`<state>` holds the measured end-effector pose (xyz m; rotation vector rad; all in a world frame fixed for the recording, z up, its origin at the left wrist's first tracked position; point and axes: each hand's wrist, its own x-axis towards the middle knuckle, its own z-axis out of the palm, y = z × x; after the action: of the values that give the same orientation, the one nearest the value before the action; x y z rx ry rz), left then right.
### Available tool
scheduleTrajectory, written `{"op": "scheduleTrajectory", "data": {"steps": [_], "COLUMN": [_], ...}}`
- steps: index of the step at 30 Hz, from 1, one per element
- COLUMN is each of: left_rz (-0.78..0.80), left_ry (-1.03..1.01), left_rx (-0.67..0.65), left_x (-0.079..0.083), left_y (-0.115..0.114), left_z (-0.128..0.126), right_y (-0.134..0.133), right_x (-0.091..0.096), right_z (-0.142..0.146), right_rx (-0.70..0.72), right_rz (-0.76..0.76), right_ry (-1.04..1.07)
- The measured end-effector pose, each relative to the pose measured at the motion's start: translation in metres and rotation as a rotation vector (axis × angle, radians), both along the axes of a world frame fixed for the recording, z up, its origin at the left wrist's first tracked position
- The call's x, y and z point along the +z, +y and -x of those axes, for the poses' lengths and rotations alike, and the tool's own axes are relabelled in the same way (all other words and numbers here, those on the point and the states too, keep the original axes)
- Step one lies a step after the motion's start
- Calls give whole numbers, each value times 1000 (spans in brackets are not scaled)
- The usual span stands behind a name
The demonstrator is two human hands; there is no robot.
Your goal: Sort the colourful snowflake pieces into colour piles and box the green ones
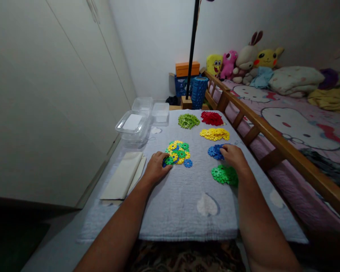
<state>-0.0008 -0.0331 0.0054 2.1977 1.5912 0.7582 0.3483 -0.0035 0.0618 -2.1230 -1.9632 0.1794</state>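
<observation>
My left hand rests at the left edge of a mixed pile of flower-shaped plastic discs in yellow, green and blue. Its thumb and fingers are apart, curved around that edge. A single blue disc lies at the pile's lower right. Over the right side of the blue disc pile, my right hand has its fingertips pinched on a blue disc, mostly hidden by the fingers. Just below is a green disc pile, partly behind my right forearm. Yellow discs lie beyond the blue ones.
Light green pieces and red pieces are heaped at the back. Clear plastic containers and a folded beige cloth occupy the table's left. A wooden bed rail runs along the right; a black pole stands behind.
</observation>
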Motion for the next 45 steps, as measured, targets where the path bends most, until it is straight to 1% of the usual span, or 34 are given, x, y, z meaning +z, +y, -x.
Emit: {"op": "scheduleTrajectory", "data": {"steps": [4,8,11,13,16,19,22,25,28,30,34,38,42,43,45], "left_rz": [12,6,3,1,-6,-7,-3,-9,-16,-23,-23,-25,-4,6,28], "left_ry": [-9,-6,2,2,-7,-12,-13,-15,-17,-20,-9,11,27,36,63], "left_rx": [11,1,0,5,15,28,31,36,48,54,38,30,50,58,69], "left_x": [0,2,3,3,3,4,5,5,5,6,6,4,5,6,7], "left_y": [0,-1,-1,-1,-1,-2,-3,-3,-3,-3,-2,-1,-2,-2,-3], "left_z": [2,3,3,2,1,1,0,0,-1,-1,2,7,10,10,11], "right_y": [2,2,1,1,1,2,1,-5,-13,-18,-27,-30,-26,-23,-19], "right_x": [-11,-21,-24,-25,-25,-26,-28,-31,-33,-34,-37,-41,-41,-40,-37], "right_z": [-7,-6,-3,-1,3,9,20,42,70,87,104,105,92,86,71], "right_rx": [-44,-158,-241,-252,-162,16,170,317,471,525,534,527,500,470,368], "right_rz": [4,-42,-92,-133,-155,-129,-144,-176,-169,-152,-119,-125,-166,-183,-221], "right_ry": [26,1,-29,-26,7,28,11,34,57,35,-15,16,49,48,37]}}
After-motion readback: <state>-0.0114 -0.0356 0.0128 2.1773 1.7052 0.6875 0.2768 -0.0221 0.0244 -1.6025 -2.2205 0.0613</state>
